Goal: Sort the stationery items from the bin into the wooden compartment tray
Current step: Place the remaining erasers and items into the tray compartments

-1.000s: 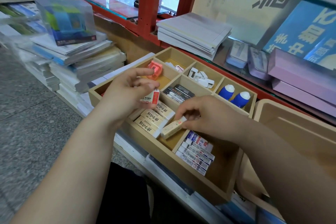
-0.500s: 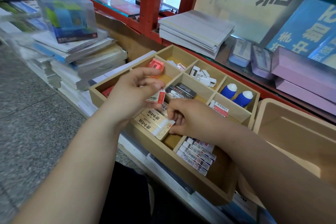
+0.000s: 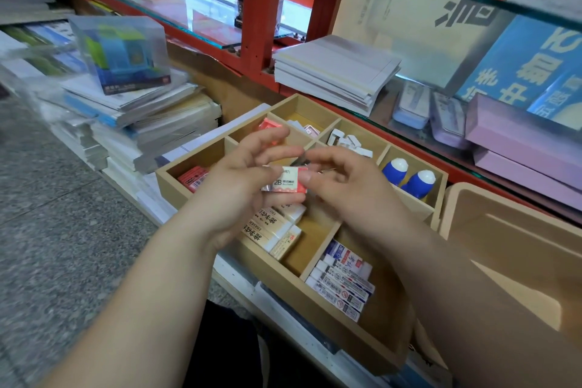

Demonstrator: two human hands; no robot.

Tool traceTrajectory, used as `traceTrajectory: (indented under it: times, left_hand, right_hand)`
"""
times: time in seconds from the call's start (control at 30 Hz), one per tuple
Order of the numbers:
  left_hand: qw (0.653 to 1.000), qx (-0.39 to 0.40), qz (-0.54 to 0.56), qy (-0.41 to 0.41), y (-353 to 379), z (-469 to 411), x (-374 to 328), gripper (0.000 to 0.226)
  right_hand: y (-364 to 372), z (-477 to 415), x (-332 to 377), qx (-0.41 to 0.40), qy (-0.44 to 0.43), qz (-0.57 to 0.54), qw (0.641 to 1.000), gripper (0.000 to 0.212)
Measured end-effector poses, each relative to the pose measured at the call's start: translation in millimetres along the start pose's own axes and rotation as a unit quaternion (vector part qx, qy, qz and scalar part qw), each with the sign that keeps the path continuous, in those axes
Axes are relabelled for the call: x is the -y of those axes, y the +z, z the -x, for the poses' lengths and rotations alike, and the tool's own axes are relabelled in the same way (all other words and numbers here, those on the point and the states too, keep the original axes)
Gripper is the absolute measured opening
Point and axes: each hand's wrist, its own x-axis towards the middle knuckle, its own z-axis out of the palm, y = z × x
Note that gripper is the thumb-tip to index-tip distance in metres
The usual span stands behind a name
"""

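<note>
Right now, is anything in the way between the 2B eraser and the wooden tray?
The left hand and right hand hold the 2B eraser above the open-topped wooden tray; nothing visible lies between.

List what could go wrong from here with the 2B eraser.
1. The 2B eraser is held in mid-air over the tray, gripped by the left hand with the right hand pinching its end. If either grip slips, it would likely fall among the cream erasers directly below.
2. Nearby compartments hold look-alike stock, such as the blue-sleeved erasers, so it could be put in the wrong one.
</note>
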Motion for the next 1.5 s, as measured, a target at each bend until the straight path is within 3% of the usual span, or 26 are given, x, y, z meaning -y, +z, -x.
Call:
traceTrajectory:
  times: [0.13,0.53,0.63,0.77,0.93,1.0,1.4,1.5]
  left_hand:
    - [0.998,-0.026,-0.056,0.033,2.2,-0.2,3.4,0.043]
    - [0.976,-0.022,-0.206,0.062,34.7,-1.2,23.8,0.059]
    - [0.969,0.005,-0.241,0.056,42.4,-2.6,27.9,0.05]
    - [0.915,0.025,-0.396,0.065,48.9,-1.5,31.7,0.048]
    - [0.766,0.083,-0.633,0.07,55.1,-3.6,46.3,0.05]
    - [0.731,0.1,-0.672,0.063,55.6,-5.1,49.1,0.05]
    - [0.718,0.084,-0.688,0.066,55.6,-8.7,52.3,0.046]
    - [0.71,0.089,-0.695,0.069,54.8,-8.8,52.1,0.047]
  right_hand:
    - [4.2,1.4,-1.9,0.007,0.008,0.007,1.0,0.016]
    - [-11.9,8.6,-14.1,-0.035,-0.024,0.036,0.998,0.026]
    - [-35.3,14.0,-18.4,-0.058,-0.013,0.048,0.997,0.02]
    - [-75.8,20.1,-29.2,-0.145,0.03,0.025,0.989,0.018]
    - [-105.1,32.1,-45.7,-0.178,0.045,0.043,0.982,0.023]
    - [-108.6,34.4,-50.3,-0.168,0.05,0.047,0.983,0.024]
    - [-75.1,21.3,-69.4,-0.222,0.066,0.07,0.97,0.007]
    - [-68.3,22.7,-75.0,-0.178,0.055,0.249,0.95,0.023]
